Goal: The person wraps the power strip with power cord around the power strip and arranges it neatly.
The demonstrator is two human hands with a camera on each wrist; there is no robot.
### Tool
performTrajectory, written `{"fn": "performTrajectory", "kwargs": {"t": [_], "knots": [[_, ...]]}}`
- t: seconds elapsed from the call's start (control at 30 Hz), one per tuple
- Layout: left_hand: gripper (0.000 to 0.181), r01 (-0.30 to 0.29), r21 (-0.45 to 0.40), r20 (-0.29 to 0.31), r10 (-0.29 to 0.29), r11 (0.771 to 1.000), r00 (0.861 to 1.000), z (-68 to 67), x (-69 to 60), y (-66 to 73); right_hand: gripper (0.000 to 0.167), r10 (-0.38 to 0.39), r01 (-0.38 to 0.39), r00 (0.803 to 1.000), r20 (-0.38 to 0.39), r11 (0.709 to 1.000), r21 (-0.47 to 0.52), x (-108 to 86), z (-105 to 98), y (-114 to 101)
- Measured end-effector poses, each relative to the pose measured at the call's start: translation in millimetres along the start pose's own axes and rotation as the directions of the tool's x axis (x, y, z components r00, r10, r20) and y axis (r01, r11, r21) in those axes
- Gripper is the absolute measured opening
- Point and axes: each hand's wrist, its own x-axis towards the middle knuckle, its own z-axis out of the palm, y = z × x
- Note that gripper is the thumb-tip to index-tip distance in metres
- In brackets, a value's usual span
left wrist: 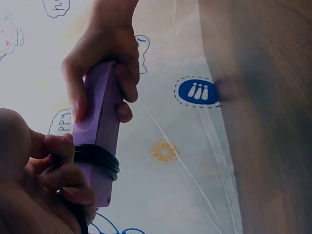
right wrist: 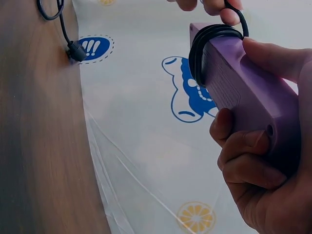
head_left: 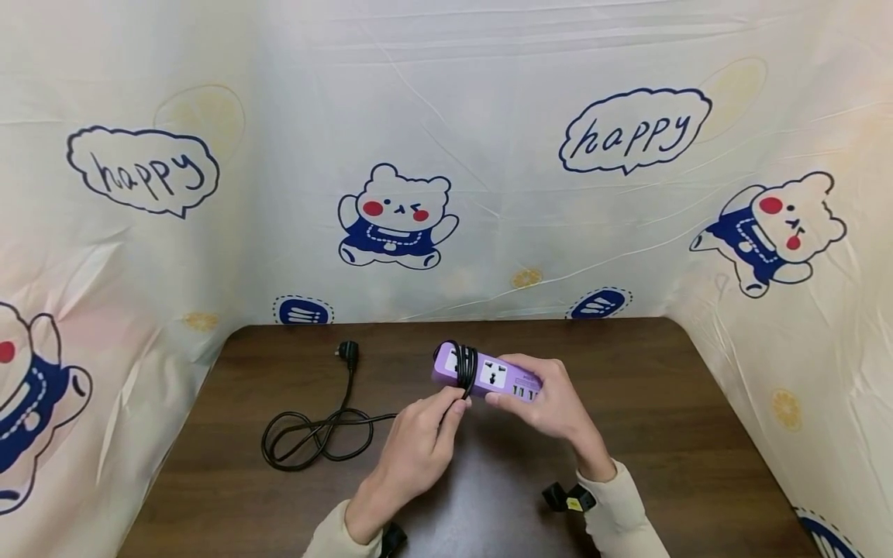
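Cream sleeves [head_left: 621, 508], 2 of them, come nearest in the head view, with 1 small black device [head_left: 556, 497] at each wrist. Of 2 hands, the right hand [head_left: 547, 399] has its grip curled around the right end of 1 purple power strip [head_left: 494, 375], held over 1 dark brown desk [head_left: 663, 449]; the left hand [head_left: 417, 446] pinches 1 black cord [head_left: 466, 366] just beside the strip. 2 white sockets show on top, 1 partly covered by several cord turns wrapped around the left end. More cord loops on the desk at left, ending in 1 black plug [head_left: 348, 353]. Behind, 1 pale curtain [head_left: 509, 101] carries 2 "happy" bubbles and 3 bears.

The left wrist view shows the left grip's bent fingers pinching the cord, against the strip's smooth side.

Seen from the right wrist, the right thumb and 3 curled fingers clasp the strip; 1 face bears fine print, too small to read, and the held end 1 round hole.
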Motion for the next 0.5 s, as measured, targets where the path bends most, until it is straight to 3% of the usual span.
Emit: {"fn": "performTrajectory", "kwargs": {"t": [0.2,0.5], "knots": [[0.016,0.051,-0.049,0.062,-0.048,0.997,0.997,0.6,-0.5,1.9,0.042,-0.009,0.009,1.000,-0.028,1.000,-0.011,-0.4,-1.9,0.7],[0.018,0.121,-0.037,0.099,-0.117,0.992,0.988,0.2,-0.8,0.5,0.043,0.004,-0.005,0.999,-0.049,1.000,-0.025,-1.1,-1.8,0.4]]}}
